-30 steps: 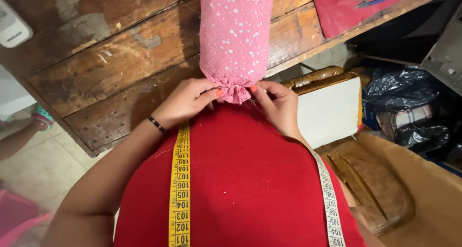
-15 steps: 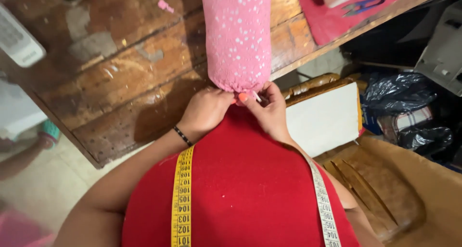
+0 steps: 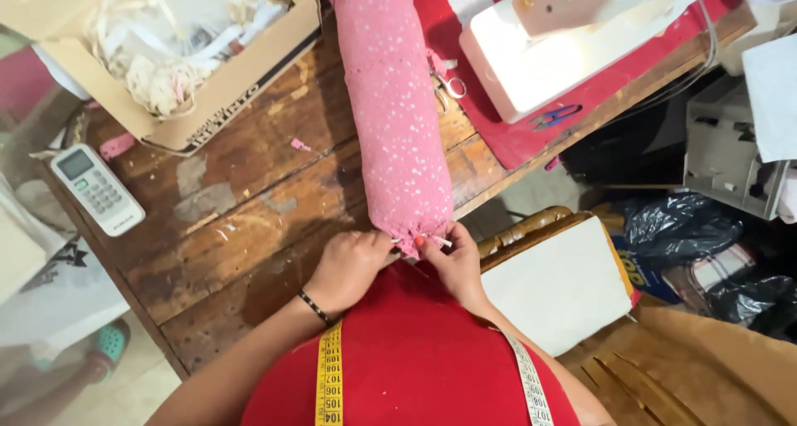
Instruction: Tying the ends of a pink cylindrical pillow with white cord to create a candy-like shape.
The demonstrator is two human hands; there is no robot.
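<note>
- Pink bolster [image 3: 390, 110] lies on the wooden table [image 3: 241, 218], its gathered end between both hands.
- Left hand [image 3: 349, 264] fingers curl against that end.
- Right hand [image 3: 452, 264] fingertips pinch it.

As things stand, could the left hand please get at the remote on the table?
Probably yes: the remote lies in the open on the bare wooden table, nothing between it and the left hand. That hand is busy, though, pinching the pink roll closed.

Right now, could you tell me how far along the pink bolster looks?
The pink bolster looks stuffed and firm along its length. In hand: the left hand and right hand pinch its gathered near end. That end remains to be closed; the far end is out of view.
</note>
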